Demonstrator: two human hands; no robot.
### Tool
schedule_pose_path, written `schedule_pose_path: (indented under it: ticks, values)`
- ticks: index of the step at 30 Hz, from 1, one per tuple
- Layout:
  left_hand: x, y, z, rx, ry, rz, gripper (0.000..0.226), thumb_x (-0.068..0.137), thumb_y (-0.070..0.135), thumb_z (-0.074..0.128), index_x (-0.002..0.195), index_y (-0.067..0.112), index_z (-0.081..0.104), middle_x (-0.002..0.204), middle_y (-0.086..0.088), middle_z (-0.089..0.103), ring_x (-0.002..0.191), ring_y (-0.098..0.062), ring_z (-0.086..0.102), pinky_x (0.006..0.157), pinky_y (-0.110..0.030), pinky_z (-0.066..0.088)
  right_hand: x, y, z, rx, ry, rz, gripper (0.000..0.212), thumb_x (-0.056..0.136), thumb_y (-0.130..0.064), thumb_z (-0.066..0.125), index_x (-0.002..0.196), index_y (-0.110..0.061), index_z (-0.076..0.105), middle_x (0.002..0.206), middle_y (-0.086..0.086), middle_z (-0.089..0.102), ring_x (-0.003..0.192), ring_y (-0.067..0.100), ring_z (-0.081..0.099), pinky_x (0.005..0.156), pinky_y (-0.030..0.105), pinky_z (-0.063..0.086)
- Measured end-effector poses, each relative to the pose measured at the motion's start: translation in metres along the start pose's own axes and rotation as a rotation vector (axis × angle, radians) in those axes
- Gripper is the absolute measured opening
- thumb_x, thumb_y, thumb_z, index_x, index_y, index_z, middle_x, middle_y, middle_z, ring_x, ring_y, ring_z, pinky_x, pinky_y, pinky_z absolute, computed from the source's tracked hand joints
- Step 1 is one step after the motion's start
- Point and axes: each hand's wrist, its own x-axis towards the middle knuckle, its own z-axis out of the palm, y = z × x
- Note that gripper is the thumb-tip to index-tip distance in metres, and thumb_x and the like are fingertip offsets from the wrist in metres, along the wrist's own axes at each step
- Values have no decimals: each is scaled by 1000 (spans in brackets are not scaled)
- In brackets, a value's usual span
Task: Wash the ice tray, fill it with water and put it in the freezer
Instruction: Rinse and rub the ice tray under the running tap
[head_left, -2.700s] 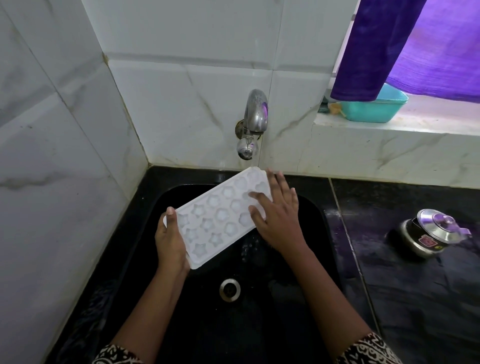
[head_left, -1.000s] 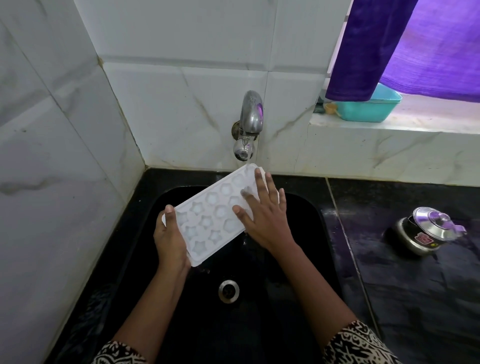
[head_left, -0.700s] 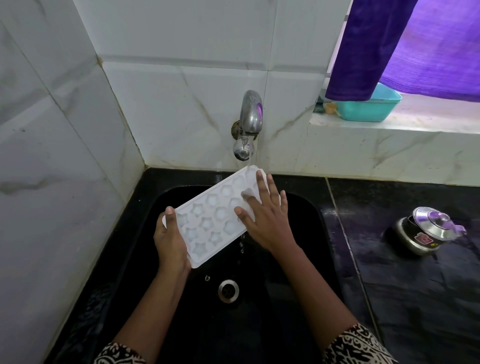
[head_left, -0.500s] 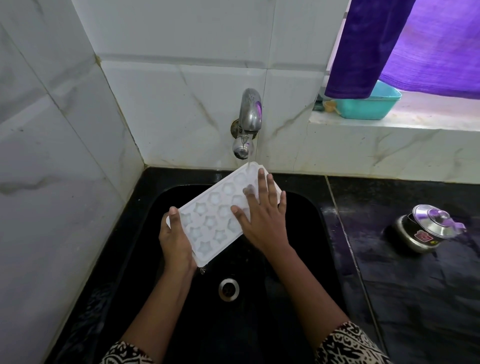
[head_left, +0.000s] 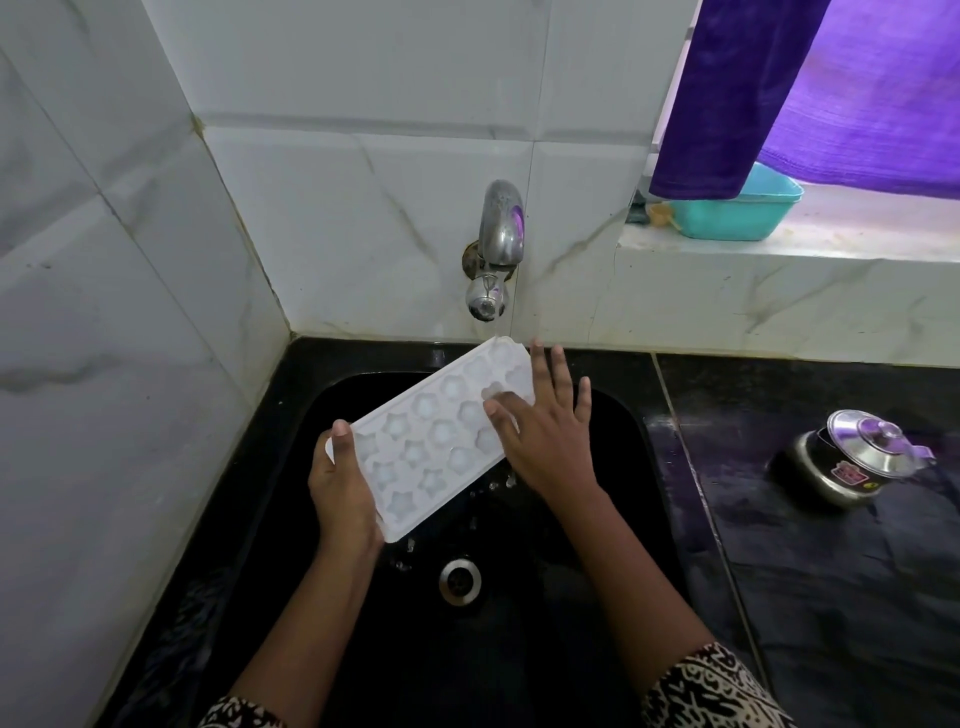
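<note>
Washing seems the step: left hand (head_left: 340, 493) grips the tray (head_left: 415, 452) by its end under the tap (head_left: 498, 234), right hand (head_left: 545, 441) presses flat-fingered on it (next, level it to fill).

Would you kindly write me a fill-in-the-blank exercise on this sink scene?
The left hand grips the ice tray at its ____ end.
Water from the tap falls on the tray's ____ end.
The sink is ____ in colour.
The steel pot stands to the sink's ____.
Missing words: near; far; black; right.
</note>
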Motion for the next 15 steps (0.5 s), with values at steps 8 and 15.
schedule_pose_path:
  ticks: [8, 15]
  values:
    - [4, 4, -4, -20, 10, -15, 24, 99, 42, 42, 86, 26, 56, 90, 3, 64, 80, -10, 64, 67, -24, 50, -5, 5, -6, 292, -122, 31, 68, 81, -70, 15, 130, -39, 50, 154, -16, -17, 136, 1, -30, 115, 45, -7]
    - [0, 7, -2, -70, 31, -77, 23, 100, 42, 39, 87, 30, 53, 91, 6, 62, 77, -5, 62, 56, -18, 49, -18, 25, -6, 224, 40, -5, 47, 87, -55, 39, 120, -30, 61, 156, -8, -2, 144, 11, -13, 115, 50, 7]
